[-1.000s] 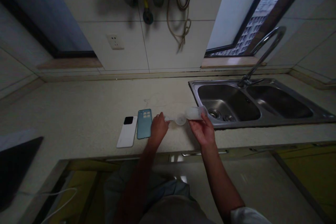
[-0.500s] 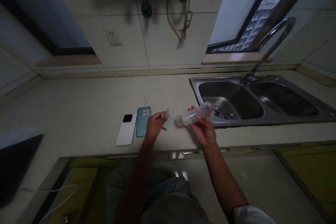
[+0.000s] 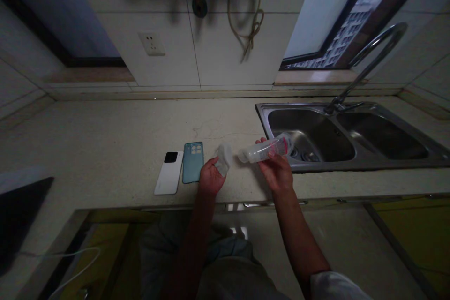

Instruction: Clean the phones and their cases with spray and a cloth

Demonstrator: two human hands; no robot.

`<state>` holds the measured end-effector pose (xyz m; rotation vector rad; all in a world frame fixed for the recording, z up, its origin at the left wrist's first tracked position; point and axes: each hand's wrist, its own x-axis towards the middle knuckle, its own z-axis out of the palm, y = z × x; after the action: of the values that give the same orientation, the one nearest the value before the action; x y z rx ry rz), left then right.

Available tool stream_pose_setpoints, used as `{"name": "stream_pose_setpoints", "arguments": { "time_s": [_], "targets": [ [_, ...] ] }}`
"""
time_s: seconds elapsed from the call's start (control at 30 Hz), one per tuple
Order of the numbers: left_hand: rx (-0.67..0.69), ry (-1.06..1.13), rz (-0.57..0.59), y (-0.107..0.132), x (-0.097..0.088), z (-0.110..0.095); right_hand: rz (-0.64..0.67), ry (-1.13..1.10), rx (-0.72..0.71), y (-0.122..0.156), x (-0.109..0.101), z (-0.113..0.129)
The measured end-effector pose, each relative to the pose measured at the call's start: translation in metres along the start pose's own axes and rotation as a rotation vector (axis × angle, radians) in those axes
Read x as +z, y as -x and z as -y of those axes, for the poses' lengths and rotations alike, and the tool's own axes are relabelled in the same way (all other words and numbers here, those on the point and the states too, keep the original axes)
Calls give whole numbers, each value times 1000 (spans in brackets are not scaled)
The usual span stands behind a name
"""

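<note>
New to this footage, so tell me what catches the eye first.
The right hand holds a clear bottle sideways over the counter, beside the steel sink. The left hand grips a small pale cap; a white phone and a teal phone lie flat to its left.

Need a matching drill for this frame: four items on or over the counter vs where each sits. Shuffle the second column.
1 clear bottle
2 pale cap
3 white phone
4 teal phone

A flat on the counter, beside the left hand
B in the right hand, lying sideways
C flat on the counter, farthest left
D in the left hand

Pairs: 1-B, 2-D, 3-C, 4-A
</note>
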<state>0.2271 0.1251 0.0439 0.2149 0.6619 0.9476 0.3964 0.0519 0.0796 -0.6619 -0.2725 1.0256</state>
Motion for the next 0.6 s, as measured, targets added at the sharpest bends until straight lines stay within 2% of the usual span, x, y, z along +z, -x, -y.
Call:
{"name": "stream_pose_setpoints", "arguments": {
  "time_s": [0.23,0.43,0.6],
  "targets": [
    [62,73,64,5,8,3,71,45,-73,-3,16,5],
    [45,101,149,19,15,1,164,113,-81,-3,29,4],
    [-11,-24,59,19,7,6,245,281,-109,-7,28,-2]
  ]
}}
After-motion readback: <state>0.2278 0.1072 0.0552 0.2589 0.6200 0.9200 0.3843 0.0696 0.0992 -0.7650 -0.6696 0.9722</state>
